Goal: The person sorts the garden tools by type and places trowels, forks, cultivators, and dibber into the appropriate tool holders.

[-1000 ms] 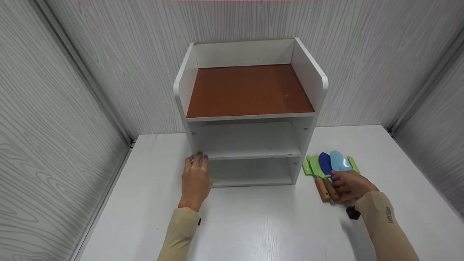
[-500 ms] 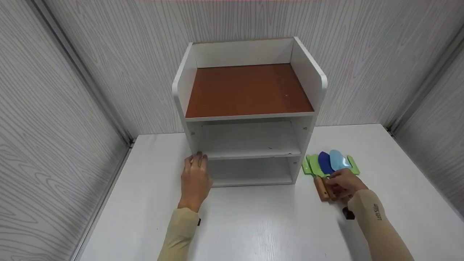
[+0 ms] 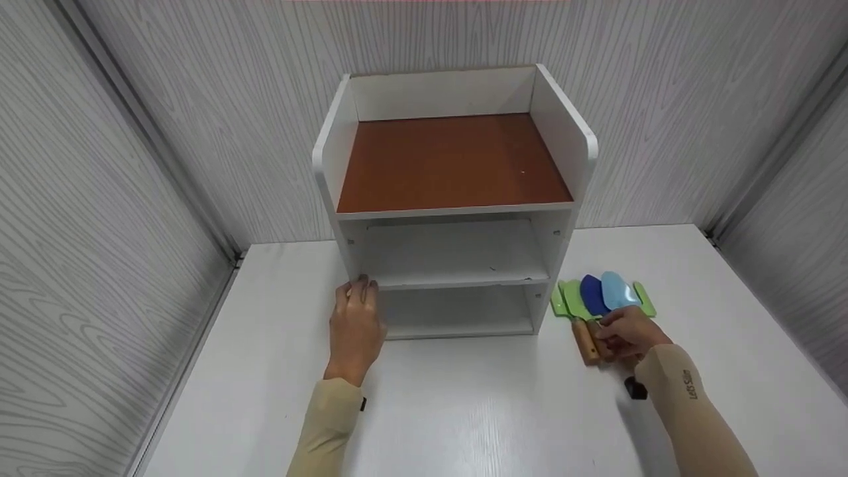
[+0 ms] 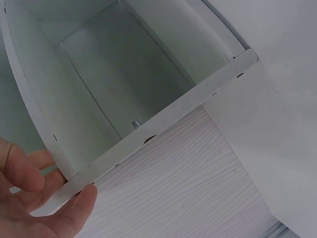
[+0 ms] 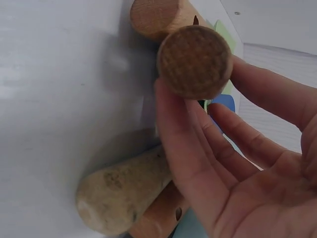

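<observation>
My left hand (image 3: 358, 331) grips the front edge of the left side panel of a white shelf unit (image 3: 457, 283). In the left wrist view, thumb and fingers (image 4: 81, 206) lie on opposite sides of that panel (image 4: 183, 101). To the right of the unit, several spatulas with wooden handles lie fanned out on the table. A green blade (image 3: 575, 298), a dark blue blade (image 3: 593, 295) and a light blue blade (image 3: 617, 290) show. My right hand (image 3: 629, 329) pinches a brown wooden spatula handle (image 5: 194, 62); which blade it bears is partly hidden by the hand.
Another wooden handle (image 5: 156, 17) lies close beside the held one, and a paler handle (image 5: 121, 196) is below it. Further green pieces (image 3: 644, 299) show at the fan's ends. The shelf's top is brown (image 3: 454, 162). Wood-grained walls (image 3: 225, 99) enclose the white table (image 3: 464, 404).
My right hand has shifted left from over the spatulas' right side and now pinches a handle. Over the last half second it has hardly moved. The left hand stays on the shelf unit.
</observation>
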